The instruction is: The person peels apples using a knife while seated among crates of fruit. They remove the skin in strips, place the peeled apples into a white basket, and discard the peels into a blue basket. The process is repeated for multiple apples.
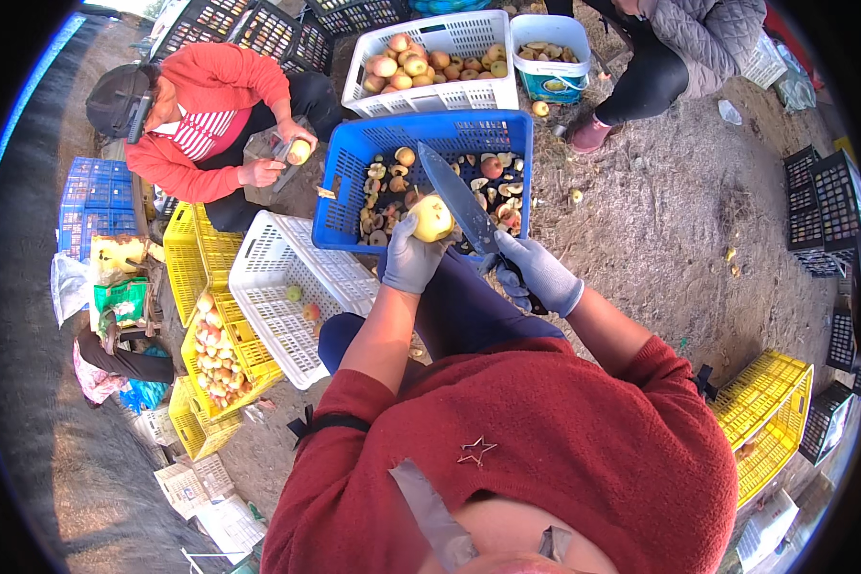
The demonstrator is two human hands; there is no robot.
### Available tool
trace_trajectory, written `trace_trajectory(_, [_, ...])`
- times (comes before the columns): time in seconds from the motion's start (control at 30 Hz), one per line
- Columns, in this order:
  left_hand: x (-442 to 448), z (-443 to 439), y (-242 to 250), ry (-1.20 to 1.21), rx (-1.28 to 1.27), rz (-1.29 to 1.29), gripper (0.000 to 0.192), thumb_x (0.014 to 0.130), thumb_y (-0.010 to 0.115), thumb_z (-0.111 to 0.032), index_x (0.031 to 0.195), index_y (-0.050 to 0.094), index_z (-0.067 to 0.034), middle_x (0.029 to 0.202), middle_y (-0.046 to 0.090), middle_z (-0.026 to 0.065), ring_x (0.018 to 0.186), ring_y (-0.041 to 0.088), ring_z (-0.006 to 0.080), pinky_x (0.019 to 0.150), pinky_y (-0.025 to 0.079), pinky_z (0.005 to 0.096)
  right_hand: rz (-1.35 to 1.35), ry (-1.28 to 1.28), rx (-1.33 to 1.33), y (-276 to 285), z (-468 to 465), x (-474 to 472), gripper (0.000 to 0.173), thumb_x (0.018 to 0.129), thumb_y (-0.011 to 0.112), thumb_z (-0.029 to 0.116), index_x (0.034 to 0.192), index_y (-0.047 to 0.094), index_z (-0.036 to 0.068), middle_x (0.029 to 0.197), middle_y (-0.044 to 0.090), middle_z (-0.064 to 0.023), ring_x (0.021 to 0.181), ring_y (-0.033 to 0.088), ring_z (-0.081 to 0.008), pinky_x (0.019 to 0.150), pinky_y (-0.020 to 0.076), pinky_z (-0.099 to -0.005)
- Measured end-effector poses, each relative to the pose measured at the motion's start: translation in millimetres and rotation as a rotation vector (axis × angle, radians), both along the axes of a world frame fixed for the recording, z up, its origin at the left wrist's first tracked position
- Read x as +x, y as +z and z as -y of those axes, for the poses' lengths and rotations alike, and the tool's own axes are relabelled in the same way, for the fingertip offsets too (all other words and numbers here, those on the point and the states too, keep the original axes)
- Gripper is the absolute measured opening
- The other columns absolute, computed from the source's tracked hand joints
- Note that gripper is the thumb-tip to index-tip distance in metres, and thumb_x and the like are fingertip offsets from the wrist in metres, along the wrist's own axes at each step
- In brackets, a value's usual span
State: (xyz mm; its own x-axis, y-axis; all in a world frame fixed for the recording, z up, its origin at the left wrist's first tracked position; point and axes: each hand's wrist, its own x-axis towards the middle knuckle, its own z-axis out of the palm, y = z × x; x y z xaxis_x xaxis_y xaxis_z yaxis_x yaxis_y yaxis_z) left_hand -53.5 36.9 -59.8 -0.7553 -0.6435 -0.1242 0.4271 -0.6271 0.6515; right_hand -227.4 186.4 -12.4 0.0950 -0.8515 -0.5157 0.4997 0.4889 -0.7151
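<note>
My left hand [410, 257], in a grey work glove, grips a yellow apple [433, 219] with dark blemishes on its skin. Around the black handle of a large kitchen knife [459, 197] my gloved right hand [542, 276] is closed. The broad, spotted blade points up and to the left, just right of the apple; whether the edge touches the fruit I cannot tell. Both hands are over the near side of a blue plastic crate [423, 123]. Inside it lie cut apple pieces [508, 189] and a reddish apple [491, 167].
Beyond the blue crate stand a white crate of apples [420, 68] and a bucket of cut pieces [549, 54]. At left, a person [201, 129] holds an apple and a knife. A white crate [273, 265] and yellow crates [219, 351] flank my left side. Another person sits upper right.
</note>
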Motion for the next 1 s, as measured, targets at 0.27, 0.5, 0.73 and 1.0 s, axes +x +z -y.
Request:
trace_trajectory(0.27, [2,-1,-10,0.028,0.052,0.086,0.059,0.087,0.06,-0.039,0.131,0.049,-0.002,0.127,0.058,0.0122,0.118,0.056,0.0273,0.104,0.043,0.0423,-0.01,0.016,-0.039,-13,18,12,0.054,0.104,0.035,0.047,0.087,0.06,0.002,0.053,0.04,0.0037,0.039,0.038,-0.0087,0.035,0.0334,-0.0253])
trace_trajectory(0.5, [-3,-2,-13,0.056,0.039,0.101,0.056,0.089,0.057,-0.037,0.13,0.049,-0.001,0.129,0.055,0.0142,0.123,0.05,0.0288,0.11,0.035,0.0444,0.018,0.036,-0.024,-21,42,10,0.046,0.104,0.039,0.045,0.091,0.059,0.005,0.055,0.044,0.0025,0.039,0.039,-0.0085,0.036,0.0337,-0.025])
trace_trajectory(0.73, [-8,0,-16,0.048,0.002,0.19,0.053,0.09,0.056,-0.038,0.131,0.049,-0.003,0.128,0.056,0.0125,0.122,0.051,0.0277,0.109,0.036,0.044,-0.108,0.142,-0.003,-15,49,-17,0.039,0.099,0.052,0.043,0.097,0.062,0.006,0.06,0.047,0.0024,0.041,0.039,-0.0073,0.038,0.0326,-0.0235])
trace_trajectory(1.0, [-12,5,-21,0.143,-0.1,0.196,0.042,0.093,0.059,-0.029,0.126,0.051,-0.004,0.116,0.062,0.0101,0.104,0.062,0.0218,0.085,0.052,0.0348,0.139,0.159,-0.008,-21,55,-27,0.035,0.1,0.053,0.041,0.098,0.064,0.008,0.057,0.045,0.0037,0.04,0.039,-0.0073,0.035,0.0318,-0.0236])
